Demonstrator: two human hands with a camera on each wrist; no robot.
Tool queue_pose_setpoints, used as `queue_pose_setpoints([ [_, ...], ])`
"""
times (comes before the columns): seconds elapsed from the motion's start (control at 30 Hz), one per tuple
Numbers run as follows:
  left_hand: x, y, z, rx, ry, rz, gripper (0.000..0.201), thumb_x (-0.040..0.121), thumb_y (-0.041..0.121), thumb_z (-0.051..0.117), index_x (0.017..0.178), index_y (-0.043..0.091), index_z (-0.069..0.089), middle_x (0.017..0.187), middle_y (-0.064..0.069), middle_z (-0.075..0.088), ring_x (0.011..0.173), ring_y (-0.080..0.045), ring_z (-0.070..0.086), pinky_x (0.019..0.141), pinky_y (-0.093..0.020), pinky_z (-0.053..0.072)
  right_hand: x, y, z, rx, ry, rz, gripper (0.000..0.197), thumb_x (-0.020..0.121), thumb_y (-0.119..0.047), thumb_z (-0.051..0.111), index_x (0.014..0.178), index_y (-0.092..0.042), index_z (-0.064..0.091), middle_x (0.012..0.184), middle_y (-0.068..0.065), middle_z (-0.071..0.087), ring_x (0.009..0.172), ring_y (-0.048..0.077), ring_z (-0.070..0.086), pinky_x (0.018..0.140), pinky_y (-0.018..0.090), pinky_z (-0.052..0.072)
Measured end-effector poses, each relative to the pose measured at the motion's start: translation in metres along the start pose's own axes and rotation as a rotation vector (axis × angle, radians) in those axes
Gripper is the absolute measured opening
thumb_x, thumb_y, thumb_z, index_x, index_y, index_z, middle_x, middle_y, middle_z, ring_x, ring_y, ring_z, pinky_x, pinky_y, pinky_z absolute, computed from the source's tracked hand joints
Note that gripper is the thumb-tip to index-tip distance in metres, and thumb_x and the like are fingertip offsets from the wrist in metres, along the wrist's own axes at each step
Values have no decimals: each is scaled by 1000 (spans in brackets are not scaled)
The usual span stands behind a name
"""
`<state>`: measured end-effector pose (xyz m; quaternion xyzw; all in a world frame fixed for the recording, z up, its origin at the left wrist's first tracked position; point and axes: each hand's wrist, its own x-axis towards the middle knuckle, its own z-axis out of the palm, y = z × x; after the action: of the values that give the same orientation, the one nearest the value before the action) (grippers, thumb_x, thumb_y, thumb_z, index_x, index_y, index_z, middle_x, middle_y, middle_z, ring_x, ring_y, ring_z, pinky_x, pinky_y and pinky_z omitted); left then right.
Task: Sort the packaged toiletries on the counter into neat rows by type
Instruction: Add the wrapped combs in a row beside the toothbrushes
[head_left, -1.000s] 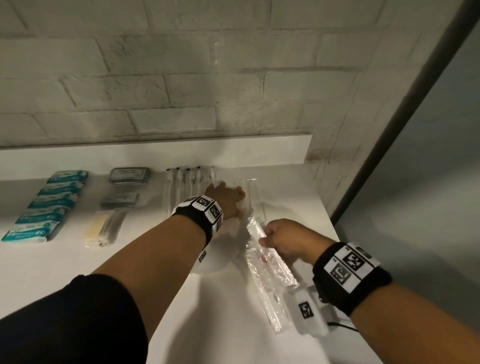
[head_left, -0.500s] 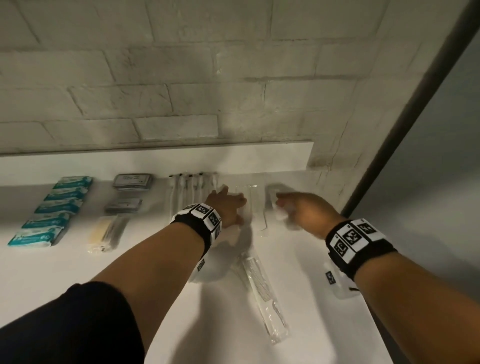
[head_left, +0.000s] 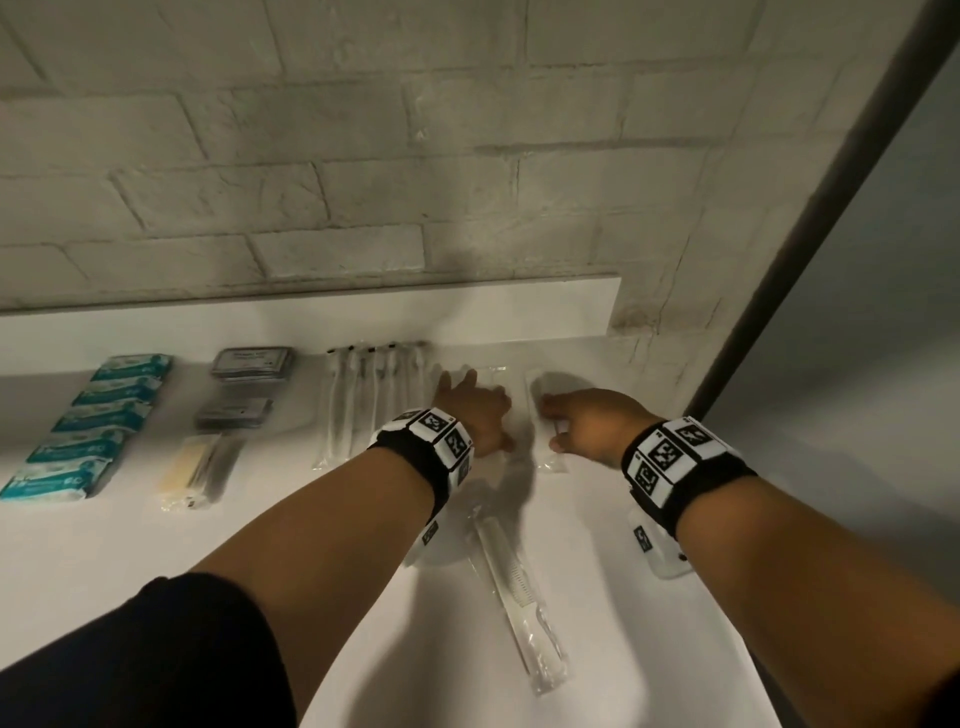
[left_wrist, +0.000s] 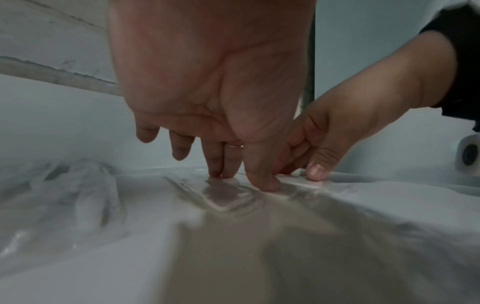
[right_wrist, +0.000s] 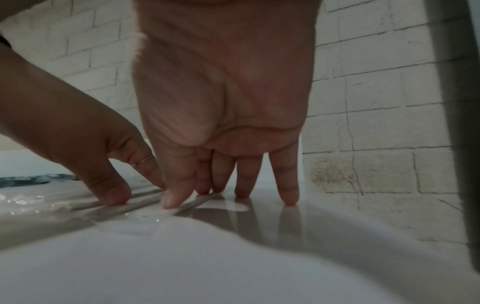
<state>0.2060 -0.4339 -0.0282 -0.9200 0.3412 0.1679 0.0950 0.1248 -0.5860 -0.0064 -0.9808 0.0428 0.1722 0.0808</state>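
Now right hand (head_left: 587, 423) flat on clear packet (head_left: 545, 415) it brought back, left hand (head_left: 475, 410) pressing neighbouring packet (head_left: 493, 379)

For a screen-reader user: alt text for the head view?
Both hands, left and right, press clear packets flat at the back of a white counter. Teal packs line the left; a bagged comb lies nearer.

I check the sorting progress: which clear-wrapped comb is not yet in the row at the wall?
The comb lying alone, diagonally, near the counter's front edge between both forearms; the other clear packets lie by the wall under the left hand and right hand.
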Motion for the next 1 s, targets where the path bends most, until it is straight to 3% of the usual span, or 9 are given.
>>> queue_pose_setpoints([
  [0.33, 1, 1, 0, -11, -22, -10, 70, 87, 58, 48, 146, 25, 31, 156, 6, 28, 146, -33, 9, 114, -60, 2, 16, -3, 10, 109, 39, 87, 55, 81, -42, 70, 128, -20, 52, 123, 4, 62, 108, 26, 59, 88, 32, 48],
  [0.47, -1, -2, -2, -52, -43, -8, 73, 86, 59, 50, 148, 27, 28, 157, 3, 27, 147, -35, 5, 113, -61, -3, -18, -28, 6, 168, 171, 59, 53, 83, -48, 66, 122, -14, 57, 115, 8, 60, 104, 28, 60, 86, 35, 50],
  [0.53, -1, -4, 0, -61, -44, -7, 74, 86, 58, 50, 149, 26, 26, 156, 1, 29, 147, -36, 5, 114, -62, -2, -41, -54, 16, 175, 5, -11, 49, 81, -54, 64, 114, -18, 59, 102, 2, 64, 92, 23, 63, 79, 33, 53],
  [0.6, -2, -5, -1, -69, -53, -16, 75, 88, 57, 48, 151, 27, 20, 159, 4, 22, 148, -34, 2, 115, -60, -3, -57, -80, 31, 162, -205, -44, 67, 75, -55, 71, 126, -18, 49, 107, 1, 65, 93, 20, 63, 80, 32, 53],
  [0.7, -3, -4, -2, -51, -58, -11, 75, 89, 60, 45, 151, 29, 18, 161, 8, 13, 148, -32, -2, 115, -58, -7, -58, -97, 44, 89, -307, -53, 84, 80, -31, 74, 143, -5, 26, 114, 6, 65, 78, 17, 60, 58, 22, 47],
  [0.8, -4, -4, -1, -66, -72, -21, 77, 89, 61, 44, 152, 29, 15, 161, 7, 13, 148, -33, -3, 115, -58, -6, -54, -88, 35, 190, -262, -14, 55, 82, -26, 70, 126, -5, 46, 107, 7, 65, 79, 18, 58, 56, 23, 42],
  [0.87, -5, -3, -2, -64, -76, -20, 76, 89, 57, 45, 152, 28, 15, 161, 7, 14, 148, -34, -2, 116, -58, -3, -55, -77, 27, 337, -247, 29, 33, 81, -29, 70, 105, -8, 59, 88, 5, 65, 68, 19, 58, 53, 24, 43],
  [0.93, -7, -2, -5, -32, -63, 2, 71, 91, 49, 47, 152, 25, 18, 160, 7, 18, 147, -37, 2, 114, -61, 3, -54, -64, 19, 579, -193, 78, 9, 82, -16, 66, 82, -10, 60, 65, 2, 59, 49, 15, 53, 41, 19, 37],
  [1.0, -8, 0, -6, -24, -57, 16, 68, 92, 49, 46, 150, 25, 22, 159, 6, 21, 146, -38, 4, 114, -62, 4, -50, -49, 13, 834, -100, 117, 17, 82, -3, 61, 71, -12, 51, 60, 4, 59, 45, 14, 53, 38, 17, 36],
])
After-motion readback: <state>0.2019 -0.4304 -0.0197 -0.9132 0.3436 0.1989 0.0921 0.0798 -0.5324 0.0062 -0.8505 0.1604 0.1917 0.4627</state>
